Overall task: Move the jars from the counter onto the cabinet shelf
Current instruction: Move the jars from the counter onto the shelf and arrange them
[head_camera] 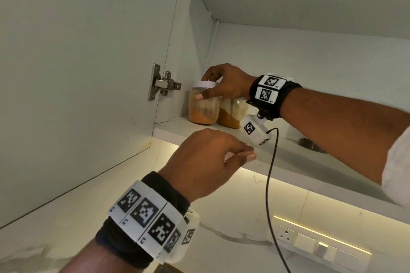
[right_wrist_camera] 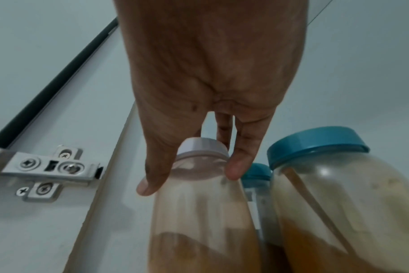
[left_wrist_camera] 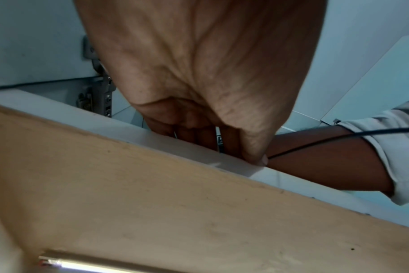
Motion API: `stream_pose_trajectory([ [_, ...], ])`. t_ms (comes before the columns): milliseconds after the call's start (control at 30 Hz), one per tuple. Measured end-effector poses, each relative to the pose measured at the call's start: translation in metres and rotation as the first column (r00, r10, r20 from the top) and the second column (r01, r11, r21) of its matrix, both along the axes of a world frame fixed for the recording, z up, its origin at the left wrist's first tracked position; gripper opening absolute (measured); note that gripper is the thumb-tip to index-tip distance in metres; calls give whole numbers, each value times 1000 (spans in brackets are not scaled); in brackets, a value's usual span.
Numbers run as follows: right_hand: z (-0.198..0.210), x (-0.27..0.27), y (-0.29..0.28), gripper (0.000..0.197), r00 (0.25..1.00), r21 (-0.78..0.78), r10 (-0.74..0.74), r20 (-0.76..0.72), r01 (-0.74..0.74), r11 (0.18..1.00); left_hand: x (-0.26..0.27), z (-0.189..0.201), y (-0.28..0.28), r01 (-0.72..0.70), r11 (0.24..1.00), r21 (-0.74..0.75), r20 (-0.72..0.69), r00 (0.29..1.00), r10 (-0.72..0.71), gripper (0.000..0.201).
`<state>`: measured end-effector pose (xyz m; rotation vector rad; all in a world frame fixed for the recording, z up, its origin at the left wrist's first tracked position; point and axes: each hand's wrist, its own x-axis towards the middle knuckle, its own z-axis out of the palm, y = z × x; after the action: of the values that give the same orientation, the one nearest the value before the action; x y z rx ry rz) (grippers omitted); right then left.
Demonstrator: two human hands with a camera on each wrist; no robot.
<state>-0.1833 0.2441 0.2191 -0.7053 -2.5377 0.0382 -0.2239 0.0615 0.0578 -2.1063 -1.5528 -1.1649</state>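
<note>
White-lidded jar [head_camera: 203, 104] stands on the cabinet shelf [head_camera: 177, 127] at ten o'clock of the head view, right hand [head_camera: 226, 83] curled round its neck, likely to seat it.

Left wrist: left hand [left_wrist_camera: 199, 73], loosely curled, holds nothing.

Right wrist: fingers [right_wrist_camera: 238, 166] pinch the neck; teal-lidded jar [right_wrist_camera: 339, 203] at three o'clock.

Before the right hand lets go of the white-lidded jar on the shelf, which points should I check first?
1. Clear white-lidded jar of orange powder stands on white cabinet shelf: ok.
2. Jar upright: ok.
3. Right hand grips its neck: ok.
4. Gap to the teal-lidded jar beside it: cannot tell.
5. Lid closed tight: cannot tell.
6. Left hand holds nothing, near shelf edge: ok.
</note>
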Motion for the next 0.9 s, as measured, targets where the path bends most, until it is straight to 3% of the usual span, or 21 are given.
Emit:
stream_pose_trajectory([
  [133, -4, -1, -1, 54, 1000, 78, 29, -11, -28, 997, 1, -2, -1, 2, 1000, 16, 19, 1000, -3, 47],
  [267, -4, 7, 1, 50, 996, 89, 43, 80, -50, 995, -1, -1, -7, -2, 1000, 12, 21, 1000, 2, 44],
  [367, -4, 11, 4, 53, 993, 127, 43, 108, -56, 990, -24, 0, -23, -115, 991, 65, -5, 993, 116, 42],
  [467, -4, 8, 6, 53, 992, 183, 31, 121, -53, 982, -52, 1, -33, -230, 970, 86, 36, 973, 227, 52],
  [633, -4, -3, 6, 49, 992, 192, 28, 125, -52, 980, -58, -1, -32, -269, 959, 82, 74, 962, 264, 53],
  [900, -5, -11, -4, 60, 992, 197, -11, 129, -14, 980, -56, -6, -30, -286, 956, 61, 97, 955, 279, 61],
])
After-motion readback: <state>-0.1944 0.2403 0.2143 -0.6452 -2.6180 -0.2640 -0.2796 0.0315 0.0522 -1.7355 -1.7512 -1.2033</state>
